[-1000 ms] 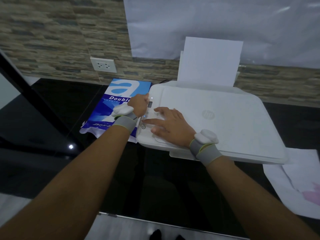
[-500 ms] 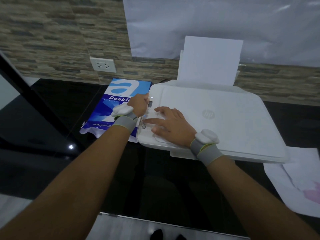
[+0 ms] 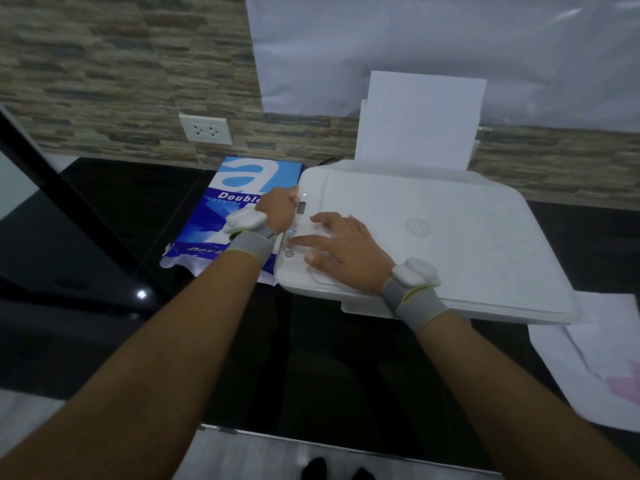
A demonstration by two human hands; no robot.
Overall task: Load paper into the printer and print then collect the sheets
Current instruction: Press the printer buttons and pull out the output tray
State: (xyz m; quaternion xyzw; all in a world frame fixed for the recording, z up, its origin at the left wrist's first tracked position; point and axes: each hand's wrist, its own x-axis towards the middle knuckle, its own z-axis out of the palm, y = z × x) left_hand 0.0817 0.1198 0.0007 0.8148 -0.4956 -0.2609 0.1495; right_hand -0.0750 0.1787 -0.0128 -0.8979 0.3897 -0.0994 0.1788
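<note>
Pressing a control-panel button [image 3: 290, 245] with right hand [image 3: 341, 249] fingers spread flat on the HP printer [image 3: 450, 237], left hand [image 3: 278, 211] curled bracing its left edge, paper [image 3: 420, 121] upright in rear tray: print-start step, output collection next.

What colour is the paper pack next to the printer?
Blue and white paper pack, seen in the head view.

One white flatbed printer [image 3: 433, 237]; one blue-and-white wrapped paper ream [image 3: 235, 209]; one upright white sheet stack [image 3: 420, 123]; two bare hands, left [image 3: 278, 211] and right [image 3: 346, 249]; one white wall socket [image 3: 205, 129].
</note>
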